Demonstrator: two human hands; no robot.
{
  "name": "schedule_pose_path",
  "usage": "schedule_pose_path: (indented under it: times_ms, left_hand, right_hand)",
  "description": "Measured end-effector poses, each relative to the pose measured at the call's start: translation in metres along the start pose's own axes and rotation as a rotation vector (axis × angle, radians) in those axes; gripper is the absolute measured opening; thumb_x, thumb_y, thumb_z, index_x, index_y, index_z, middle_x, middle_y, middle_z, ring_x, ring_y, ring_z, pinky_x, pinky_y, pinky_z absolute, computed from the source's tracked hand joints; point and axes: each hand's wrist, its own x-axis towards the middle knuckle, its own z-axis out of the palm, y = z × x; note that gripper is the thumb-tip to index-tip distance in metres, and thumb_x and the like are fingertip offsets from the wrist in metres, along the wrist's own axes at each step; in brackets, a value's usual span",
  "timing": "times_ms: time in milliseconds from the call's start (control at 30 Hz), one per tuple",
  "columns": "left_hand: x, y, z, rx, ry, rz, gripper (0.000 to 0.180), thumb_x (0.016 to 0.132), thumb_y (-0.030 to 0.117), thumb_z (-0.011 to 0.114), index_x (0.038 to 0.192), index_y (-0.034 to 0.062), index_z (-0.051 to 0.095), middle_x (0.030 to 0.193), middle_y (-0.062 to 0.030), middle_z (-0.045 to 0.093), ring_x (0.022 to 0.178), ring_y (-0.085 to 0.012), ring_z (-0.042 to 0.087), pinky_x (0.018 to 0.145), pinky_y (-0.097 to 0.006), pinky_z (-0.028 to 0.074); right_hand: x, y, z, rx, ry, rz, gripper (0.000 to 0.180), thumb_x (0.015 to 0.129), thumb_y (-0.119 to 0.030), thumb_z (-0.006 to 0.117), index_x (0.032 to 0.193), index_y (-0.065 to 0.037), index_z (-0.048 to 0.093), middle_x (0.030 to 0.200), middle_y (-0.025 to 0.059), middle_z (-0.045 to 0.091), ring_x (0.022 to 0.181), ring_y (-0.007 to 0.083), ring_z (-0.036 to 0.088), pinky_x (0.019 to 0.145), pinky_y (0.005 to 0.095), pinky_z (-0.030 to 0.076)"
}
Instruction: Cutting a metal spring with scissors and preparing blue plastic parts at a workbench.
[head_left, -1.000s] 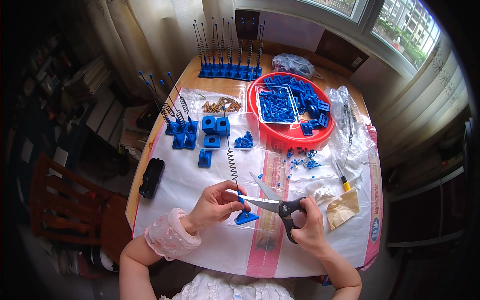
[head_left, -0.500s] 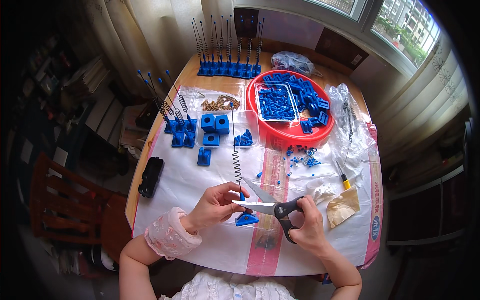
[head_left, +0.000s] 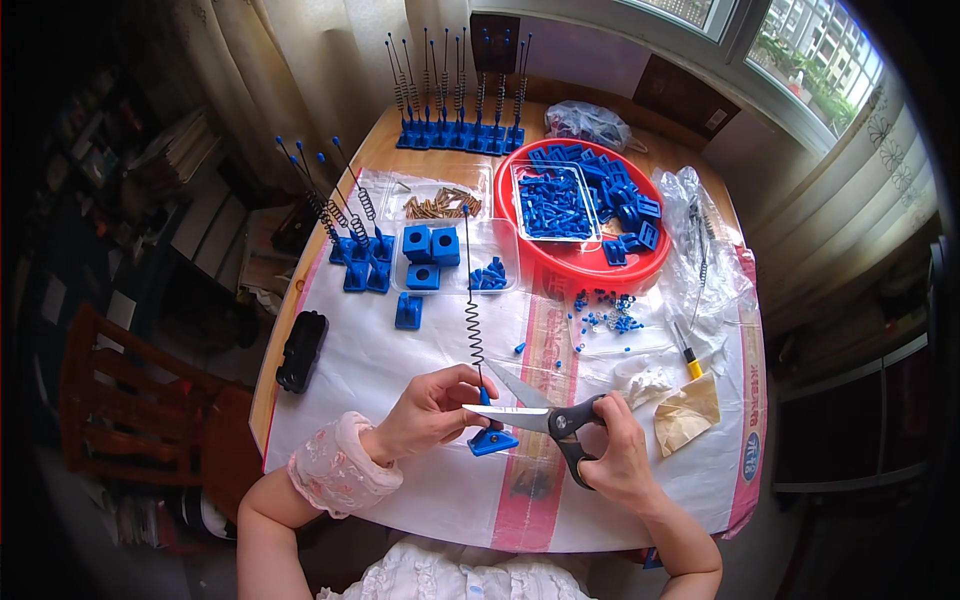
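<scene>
Between the bent fingers of my left hand (head_left: 425, 412) is a spring rod (head_left: 474, 325): a thin dark wire with a coiled middle and a small blue tip. Its blue plastic base (head_left: 494, 441) shows below the fingers. My right hand (head_left: 622, 455) grips a pair of scissors (head_left: 562, 420) by the black handles. Their blades are spread apart and point left, one crossing in front of the blue piece just above its base. Whether a blade touches the piece, I cannot tell.
Finished-looking spring rods (head_left: 459, 138) line the back, with more at left (head_left: 358, 260). A red basin (head_left: 510, 240) holds blue parts. Clear trays (head_left: 505, 232) carry brass pins and blue blocks. At right lie small blue caps (head_left: 625, 324), a yellow-handled screwdriver (head_left: 693, 365) and a plastic bag (head_left: 690, 280).
Almost nothing differs. The blue base in my left hand has tilted slightly, and the scissors' front blade sits a touch lower. Both hands keep their hold.
</scene>
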Motion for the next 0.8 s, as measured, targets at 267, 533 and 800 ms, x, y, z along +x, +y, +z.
schedule_pose_path:
  times_ms: [267, 533, 800]
  left_hand:
    - [0.0012, 0.0016, 0.0011, -0.006, -0.023, -0.028, 0.023, 0.092, -0.001, 0.065, 0.112, 0.003, 0.056, 0.09, -0.0109, 0.073, 0.051, 0.0, 0.048, 0.042, -0.015, 0.032]
    - [0.0019, 0.0014, -0.0006, -0.042, -0.048, -0.036, 0.022, 0.093, 0.004, 0.066, 0.113, 0.0035, 0.056, 0.09, -0.0108, 0.073, 0.05, -0.001, 0.049, 0.042, -0.016, 0.032]
    - [0.0026, -0.0024, -0.0009, -0.074, -0.034, 0.031, 0.022, 0.094, 0.004, 0.064, 0.115, 0.004, 0.057, 0.091, -0.0096, 0.073, 0.054, 0.0001, 0.052, 0.043, -0.014, 0.033]
  right_hand:
    - [0.0012, -0.0032, -0.0023, -0.041, 0.029, -0.019, 0.042, 0.057, 0.002, 0.068, 0.094, 0.001, 0.047, 0.087, 0.0161, 0.048, 0.078, 0.0355, 0.054, 0.07, 0.0374, 0.046]
    - [0.0011, -0.0025, -0.0017, -0.065, 0.05, -0.032, 0.043, 0.058, -0.002, 0.072, 0.095, 0.0, 0.049, 0.088, 0.0152, 0.05, 0.079, 0.0349, 0.056, 0.069, 0.0399, 0.046]
    - [0.0002, 0.0016, 0.0015, -0.046, 0.043, 0.006, 0.044, 0.059, -0.004, 0.073, 0.096, 0.0, 0.05, 0.089, 0.0152, 0.052, 0.081, 0.0351, 0.058, 0.07, 0.0409, 0.047]
